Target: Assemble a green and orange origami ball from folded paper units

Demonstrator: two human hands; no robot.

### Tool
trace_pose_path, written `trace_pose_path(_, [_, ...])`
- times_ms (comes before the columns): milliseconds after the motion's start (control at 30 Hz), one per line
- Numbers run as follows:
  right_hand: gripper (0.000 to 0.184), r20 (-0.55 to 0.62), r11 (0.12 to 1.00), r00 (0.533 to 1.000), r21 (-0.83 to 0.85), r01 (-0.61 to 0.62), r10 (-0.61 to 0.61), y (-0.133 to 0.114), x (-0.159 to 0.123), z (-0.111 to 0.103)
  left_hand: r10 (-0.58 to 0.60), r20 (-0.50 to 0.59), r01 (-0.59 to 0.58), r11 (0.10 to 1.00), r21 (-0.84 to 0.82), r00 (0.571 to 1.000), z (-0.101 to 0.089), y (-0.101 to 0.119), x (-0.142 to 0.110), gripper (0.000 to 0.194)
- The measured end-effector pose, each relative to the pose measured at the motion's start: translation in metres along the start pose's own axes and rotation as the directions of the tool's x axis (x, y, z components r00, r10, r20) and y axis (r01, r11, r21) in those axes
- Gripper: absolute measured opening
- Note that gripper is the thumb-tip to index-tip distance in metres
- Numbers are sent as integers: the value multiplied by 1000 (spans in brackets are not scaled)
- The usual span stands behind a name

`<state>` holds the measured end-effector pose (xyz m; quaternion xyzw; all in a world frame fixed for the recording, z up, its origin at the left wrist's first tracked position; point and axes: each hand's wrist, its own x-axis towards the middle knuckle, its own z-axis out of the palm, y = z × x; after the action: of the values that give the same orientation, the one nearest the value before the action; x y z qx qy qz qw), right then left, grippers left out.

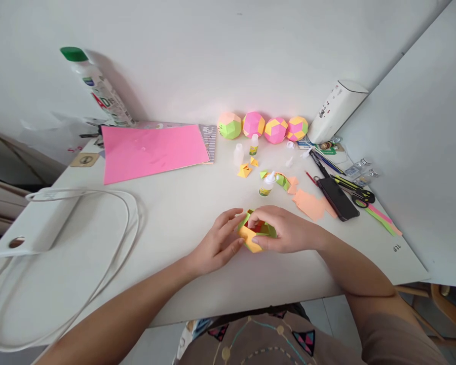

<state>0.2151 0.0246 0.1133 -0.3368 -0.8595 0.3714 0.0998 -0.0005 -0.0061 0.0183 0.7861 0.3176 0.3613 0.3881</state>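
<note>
Head view: looks down on a white desk (167, 213), wall beyond its far edge.
Paper shape: a yellow-and-green many-sided paper shape (251, 241) sits near the middle of the desk's near edge, between both hands; its top is open, with orange-red showing inside.
Left hand: the left hand (217, 243) holds the shape's left side, thumb and fingertips against the paper.
Right hand: the right hand (294, 230) grips the shape's right side, fingers curled into the opening and thumb on the outer wall; whether they pinch a small flap inside is hidden.
Finished balls: four closed balls stand in a row by the far edge, a peach-and-green ball (229, 125) leftmost, then three pink-and-yellow ones; these look complete.
Done on this shape: lower walls appear joined into a bowl, judging by how it holds its form.
Left on this shape: the top is not closed, so I judge it partly built.
Loose pieces: yellow folded pieces (244, 171) and green folded pieces (283, 181) lie between the shape and the row, apparently unattached.
Glue: a glue bottle (265, 191) stands just beyond the shape.
Paper stock: peach paper (309, 204) lies towards the right edge; a pink sheet (155, 152) lies by the far left corner.
</note>
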Motion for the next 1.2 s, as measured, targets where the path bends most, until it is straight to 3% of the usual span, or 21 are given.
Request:
trace_pose_path(133, [17,60,1000,998,9,18,-19,3,-1,0,165,-83,-144,966,216,983,-1,4,1,58])
trace_pose_path(267, [20,76,993,995,109,50,-59,8,0,-3,275,-37,-256,930,263,961,-2,8,2,56])
trace_pose_path(600, [14,57,971,987,197,139,-153,8,3,2,246,-71,-217,934,285,967,4,11,-2,56])
trace_pose_path(900, [15,-75,949,956,117,292,-284,4,1,9,142,-70,-122,966,229,987,10,8,-7,43])
trace_pose_path(1200, [13,18,969,969,-1,246,-246,-1,-3,0,103,2,-101,971,219,995,6,17,-6,20])
